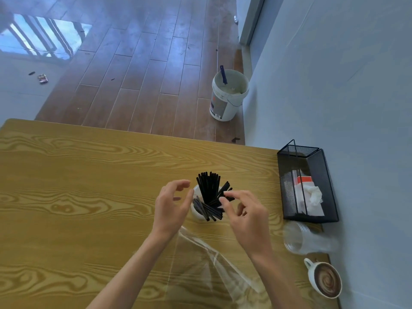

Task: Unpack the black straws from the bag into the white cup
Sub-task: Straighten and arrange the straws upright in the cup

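Note:
A bunch of black straws (209, 191) stands in the white cup (196, 212) in the middle of the wooden table (78, 186); several lean over its near rim. My left hand (171, 206) hovers just left of the cup with loosely curved fingers, holding nothing. To the cup's right, my right hand (244, 214) has its thumb and forefinger at the tips of a few straws; whether they pinch them is unclear. The clear plastic bag (207, 270) lies flat on the table between my forearms.
A black mesh holder (308, 186) with napkins stands at the table's right edge by the wall. A clear plastic cup (307, 239) lies on its side near it, and a coffee cup (324, 279) sits at the near right. A white bucket (227, 97) stands on the floor.

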